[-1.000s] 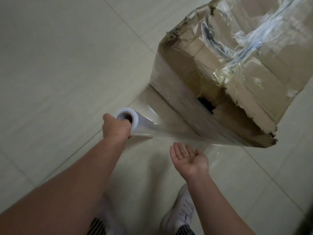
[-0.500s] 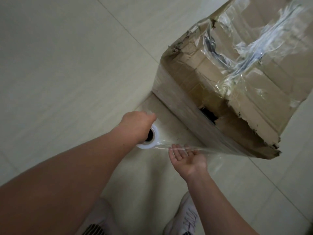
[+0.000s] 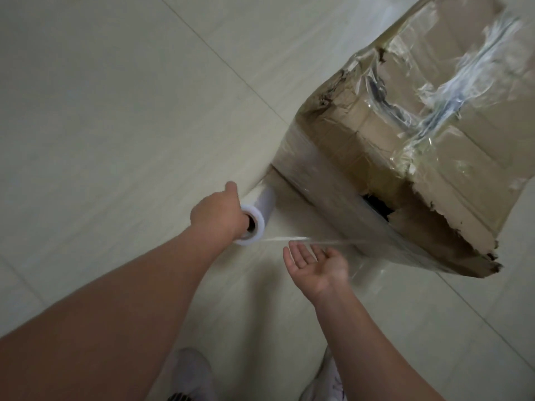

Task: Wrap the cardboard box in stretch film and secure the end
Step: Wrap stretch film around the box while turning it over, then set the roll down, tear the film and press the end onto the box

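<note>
A torn cardboard box point(image 3: 451, 157) stands on the floor at the right, with clear film over its near side and a bunched strip across its top. My left hand point(image 3: 217, 217) grips the near end of the white stretch film roll point(image 3: 259, 215), fingers in its core. A taut sheet of film point(image 3: 333, 241) runs from the roll to the box's near corner. My right hand point(image 3: 317, 263) is palm up, fingers apart, just below the film's near edge; contact with the film is unclear.
Pale floor tiles point(image 3: 115, 111) spread to the left and behind the box. My two white shoes point(image 3: 191, 374) show at the bottom edge, close below my arms.
My left hand swung the roll in towards the box and turned it, so the film sheet shortened. My right hand stayed palm up under the film edge.
</note>
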